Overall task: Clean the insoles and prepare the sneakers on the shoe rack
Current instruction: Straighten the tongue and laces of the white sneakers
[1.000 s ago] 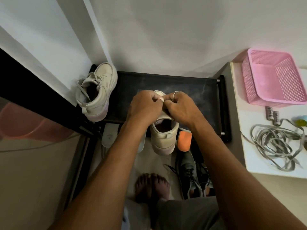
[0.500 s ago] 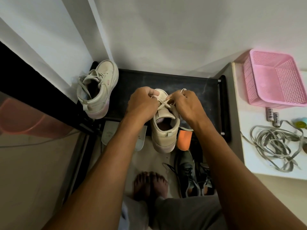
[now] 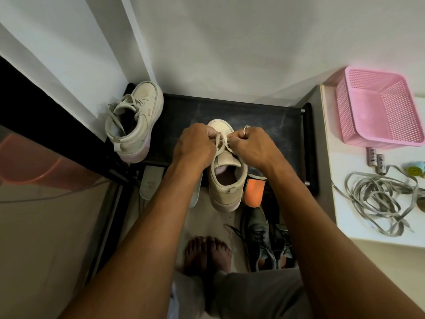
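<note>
A beige sneaker [image 3: 226,180] with a pale pink sole stands on the black shoe rack [image 3: 271,125], heel toward me and hanging over the front edge. My left hand [image 3: 195,146] and my right hand [image 3: 253,146] pinch its beige laces [image 3: 222,143] over the tongue, one on each side. The matching sneaker [image 3: 135,125] lies tilted at the rack's left end, laces loose. A grey insole [image 3: 150,183] sticks out below the rack on the left. An orange insole [image 3: 254,192] sticks out beside the held sneaker's heel.
Dark grey sneakers [image 3: 259,240] sit on the floor at the right, beside my bare feet [image 3: 207,252]. A white surface on the right carries a pink basket [image 3: 379,113], a tangle of grey laces [image 3: 377,199] and two batteries [image 3: 376,160]. White walls close in behind and left.
My hands have drawn slightly apart, and the crossed laces now show between them. The sneaker's toe, covered before, is visible.
</note>
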`<state>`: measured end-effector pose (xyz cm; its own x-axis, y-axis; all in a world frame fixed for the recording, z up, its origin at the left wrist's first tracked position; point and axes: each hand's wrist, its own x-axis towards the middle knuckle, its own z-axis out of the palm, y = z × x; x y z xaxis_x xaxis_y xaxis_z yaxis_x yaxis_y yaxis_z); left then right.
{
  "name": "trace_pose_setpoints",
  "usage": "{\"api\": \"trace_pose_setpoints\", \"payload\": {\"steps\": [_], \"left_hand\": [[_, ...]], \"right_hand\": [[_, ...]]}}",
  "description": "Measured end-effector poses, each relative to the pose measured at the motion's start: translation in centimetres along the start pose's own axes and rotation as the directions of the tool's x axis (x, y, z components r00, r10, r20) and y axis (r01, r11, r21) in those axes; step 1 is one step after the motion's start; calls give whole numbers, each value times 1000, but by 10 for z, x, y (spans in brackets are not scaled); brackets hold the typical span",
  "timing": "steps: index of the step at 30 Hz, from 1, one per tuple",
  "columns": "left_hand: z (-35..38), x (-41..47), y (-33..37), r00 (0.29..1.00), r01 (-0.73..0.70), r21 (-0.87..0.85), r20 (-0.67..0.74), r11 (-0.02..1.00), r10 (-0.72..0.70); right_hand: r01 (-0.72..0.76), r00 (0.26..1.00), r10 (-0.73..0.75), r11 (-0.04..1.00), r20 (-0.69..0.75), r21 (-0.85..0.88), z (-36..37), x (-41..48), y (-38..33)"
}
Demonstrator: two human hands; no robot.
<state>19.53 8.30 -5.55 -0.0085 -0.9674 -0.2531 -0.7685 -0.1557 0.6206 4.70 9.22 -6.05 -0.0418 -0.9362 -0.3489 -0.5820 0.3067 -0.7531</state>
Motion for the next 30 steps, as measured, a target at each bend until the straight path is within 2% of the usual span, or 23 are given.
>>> {"api": "trace_pose_setpoints", "payload": {"steps": [10, 18, 24, 27, 30], "left_hand": [[1, -4, 9, 999, 35, 93, -37, 995, -32], [1, -4, 11, 997, 55, 82, -58, 995, -51], [2, 2, 0, 997, 34, -16, -70, 999, -35], [5, 3, -2, 998, -6, 42, -62, 999, 8], [5, 2, -4, 997, -47, 78, -57, 996, 51]], "right_hand": [[13, 998, -20, 993, -62, -113, 3, -1, -5], [6, 994, -16, 996, -112, -93, 7, 0, -3], [-36, 993, 44, 996, -112, 76, -3, 5, 1], [-70, 997, 73, 994, -37, 79, -4, 8, 6], [4, 999, -4, 1000, 35, 1, -7, 12, 11]]}}
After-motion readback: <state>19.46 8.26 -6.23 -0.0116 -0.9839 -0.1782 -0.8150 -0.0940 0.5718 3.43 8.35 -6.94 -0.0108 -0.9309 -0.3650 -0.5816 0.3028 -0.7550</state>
